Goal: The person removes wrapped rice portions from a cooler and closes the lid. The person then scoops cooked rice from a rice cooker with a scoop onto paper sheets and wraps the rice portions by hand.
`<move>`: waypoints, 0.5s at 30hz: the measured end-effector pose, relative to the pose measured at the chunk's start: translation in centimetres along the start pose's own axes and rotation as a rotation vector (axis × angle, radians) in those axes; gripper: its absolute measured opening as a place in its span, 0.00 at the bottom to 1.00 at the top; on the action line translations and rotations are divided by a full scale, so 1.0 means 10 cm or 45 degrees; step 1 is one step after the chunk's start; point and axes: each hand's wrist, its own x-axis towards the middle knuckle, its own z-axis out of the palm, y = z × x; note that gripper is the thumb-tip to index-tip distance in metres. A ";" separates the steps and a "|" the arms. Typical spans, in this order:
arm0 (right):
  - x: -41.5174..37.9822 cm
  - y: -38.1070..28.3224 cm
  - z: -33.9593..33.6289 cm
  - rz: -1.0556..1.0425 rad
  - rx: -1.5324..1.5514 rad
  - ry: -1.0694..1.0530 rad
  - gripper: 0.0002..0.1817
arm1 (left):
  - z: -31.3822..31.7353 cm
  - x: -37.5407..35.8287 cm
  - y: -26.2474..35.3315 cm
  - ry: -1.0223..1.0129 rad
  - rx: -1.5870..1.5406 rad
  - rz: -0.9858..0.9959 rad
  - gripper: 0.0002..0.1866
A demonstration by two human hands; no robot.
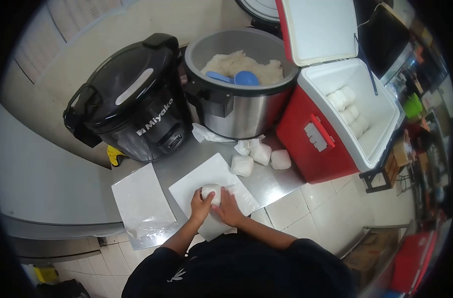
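Both hands are wrapped round one white paper-covered bundle (211, 193) over a stack of white paper sheets (192, 180) near the table's front edge. My left hand (201, 204) holds its left side, with the thumb across the near face. My right hand (230, 207) presses on its right side, fingers pointing away from me. Several wrapped white bundles (242, 166) lie on the metal table (271, 186) just beyond the paper. To the left is another stack of white sheets (143, 196), with clear plastic at its near end.
A closed black Miyako cooker (137, 104) stands at the back left. Beside it, an open cooker (236, 111) holds rice (236, 64) and a blue scoop (246, 78). At the right, an open red cooler (301, 136) contains several white bundles (348, 109).
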 end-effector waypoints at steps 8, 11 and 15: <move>0.47 -0.12 -0.42 0.236 0.919 0.142 0.40 | 0.12 0.12 0.13 -0.060 -0.136 -0.003 0.24; 0.82 0.02 -0.58 -0.001 0.491 0.234 0.42 | 0.26 0.25 -0.48 -0.210 0.605 0.323 0.35; 1.24 0.00 -0.97 -0.153 -0.138 -0.076 0.42 | 0.03 0.24 -0.23 -0.413 1.034 0.434 0.49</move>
